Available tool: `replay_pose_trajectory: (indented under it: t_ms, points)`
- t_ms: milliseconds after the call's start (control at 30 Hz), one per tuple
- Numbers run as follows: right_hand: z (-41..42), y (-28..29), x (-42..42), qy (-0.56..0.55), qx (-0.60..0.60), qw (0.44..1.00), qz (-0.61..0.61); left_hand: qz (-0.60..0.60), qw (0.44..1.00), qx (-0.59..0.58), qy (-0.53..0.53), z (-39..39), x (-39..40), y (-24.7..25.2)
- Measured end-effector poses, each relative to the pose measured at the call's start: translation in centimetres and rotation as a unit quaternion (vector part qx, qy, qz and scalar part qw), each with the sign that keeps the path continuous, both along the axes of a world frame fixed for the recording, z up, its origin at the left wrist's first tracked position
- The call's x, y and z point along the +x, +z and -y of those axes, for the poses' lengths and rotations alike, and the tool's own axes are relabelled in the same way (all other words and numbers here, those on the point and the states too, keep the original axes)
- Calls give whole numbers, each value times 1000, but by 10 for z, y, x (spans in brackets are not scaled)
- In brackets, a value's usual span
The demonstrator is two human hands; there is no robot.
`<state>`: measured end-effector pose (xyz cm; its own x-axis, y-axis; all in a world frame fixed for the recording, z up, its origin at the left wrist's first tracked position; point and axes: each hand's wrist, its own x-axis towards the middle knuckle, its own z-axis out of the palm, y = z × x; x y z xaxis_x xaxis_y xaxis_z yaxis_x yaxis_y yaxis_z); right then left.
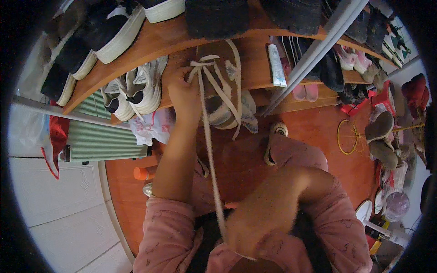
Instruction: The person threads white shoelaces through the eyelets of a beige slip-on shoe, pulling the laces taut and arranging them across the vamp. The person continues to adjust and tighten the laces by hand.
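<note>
A pale shoe [218, 114] with a patterned upper is at the front of a wooden shelf, its outline partly blurred. Flat off-white laces cross over it, and one loose end hangs past its right side. My left hand [184, 87] is closed at the shoe's upper left, by the lacing; its fingertips are partly hidden. From there a long shoelace [210, 146] runs taut down towards my body. My right hand [256, 221] grips its lower end in front of my torso, blurred, and a short tail of lace shows below the fist.
White sneakers [143, 87] stand left on the shelf, with a white tube [276, 66] at right. Dark shoes line the upper shelf [153, 37]. A grey metal post [314, 54] slants down at right. Beside the left forearm are a plastic bag [150, 126] and a green radiator [102, 140].
</note>
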<state>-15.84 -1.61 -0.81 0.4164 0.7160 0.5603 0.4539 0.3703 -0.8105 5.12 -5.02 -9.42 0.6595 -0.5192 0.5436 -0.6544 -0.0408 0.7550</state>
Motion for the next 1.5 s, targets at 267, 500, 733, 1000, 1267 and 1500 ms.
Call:
replay_pose_trajectory:
  t_ms: [267,500,733,1000,1267,1500]
  points:
    - [27,49,-42,-23,-12,999,21,45,998,16,-42,0,-18,-4]
    - [46,57,-37,-200,-139,970,26,94,994,27,-43,-17,-15,-1]
    - [80,-16,14,-636,-571,500,-143,68,996,22,-52,-10,-3,6]
    - [120,-84,46,-494,-480,639,-341,163,981,63,-87,-11,9,18]
    - [168,-82,13,-593,-279,652,-381,231,970,43,-67,-9,12,22]
    - [196,-55,-37,-761,-327,479,-290,251,958,109,-86,-5,15,19]
